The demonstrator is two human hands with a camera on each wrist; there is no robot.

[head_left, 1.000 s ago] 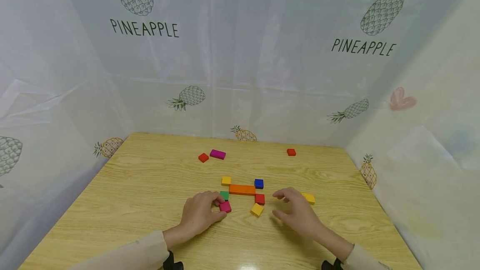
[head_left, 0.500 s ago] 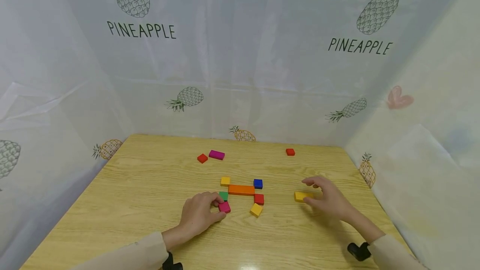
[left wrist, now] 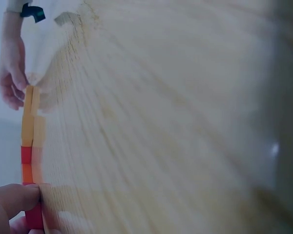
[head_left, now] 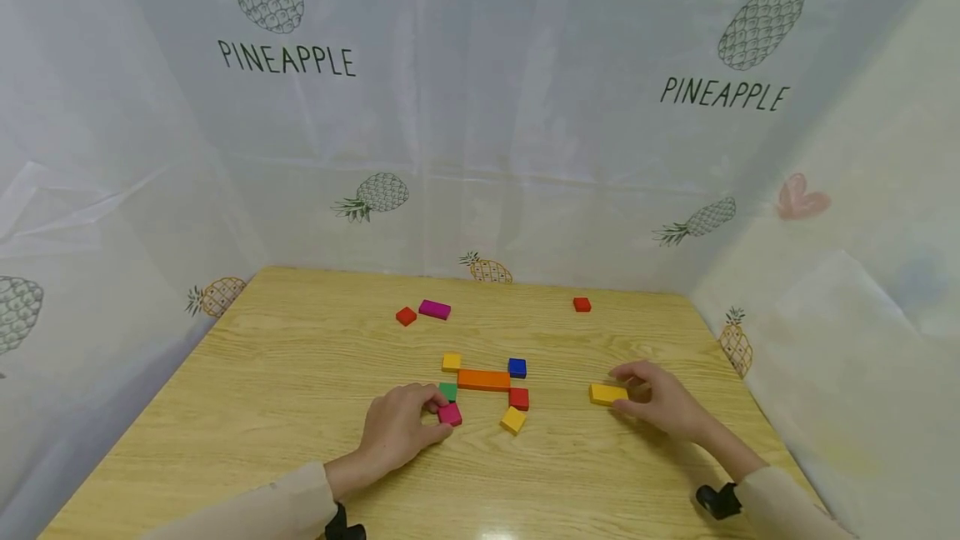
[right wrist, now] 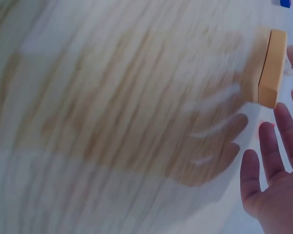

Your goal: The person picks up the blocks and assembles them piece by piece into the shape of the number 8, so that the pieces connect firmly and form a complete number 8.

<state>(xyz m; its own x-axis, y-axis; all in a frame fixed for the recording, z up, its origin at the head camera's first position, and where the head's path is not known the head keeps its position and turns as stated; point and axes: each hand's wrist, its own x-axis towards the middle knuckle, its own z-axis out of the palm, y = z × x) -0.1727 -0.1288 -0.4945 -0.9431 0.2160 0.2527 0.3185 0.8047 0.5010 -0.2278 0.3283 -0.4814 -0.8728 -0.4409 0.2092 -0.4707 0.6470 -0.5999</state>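
Note:
My left hand (head_left: 399, 430) holds a small pink block (head_left: 450, 415) between thumb and fingers, on the wooden table. In the left wrist view the thumb (left wrist: 24, 197) lies against that pink block (left wrist: 34, 217). A green block (head_left: 447, 392) sits just behind it, by the fingertips. My right hand (head_left: 663, 400) is at the right end of a longer yellow block (head_left: 606, 394), fingers loosely spread. In the right wrist view the yellow block (right wrist: 272, 70) lies near the fingertips and is not gripped; contact there is hard to tell.
An orange bar (head_left: 483, 380) lies mid-table, with a yellow cube (head_left: 452, 362), a blue cube (head_left: 517, 367) and a red cube (head_left: 519, 398) at its corners. A tilted yellow cube (head_left: 513, 420) sits in front. Farther back are a magenta block (head_left: 435, 309) and two red ones (head_left: 407, 317).
My right hand has moved right from beside the block arrangement to the longer yellow block, which now appears slightly farther left. The left hand keeps its place on the pink block.

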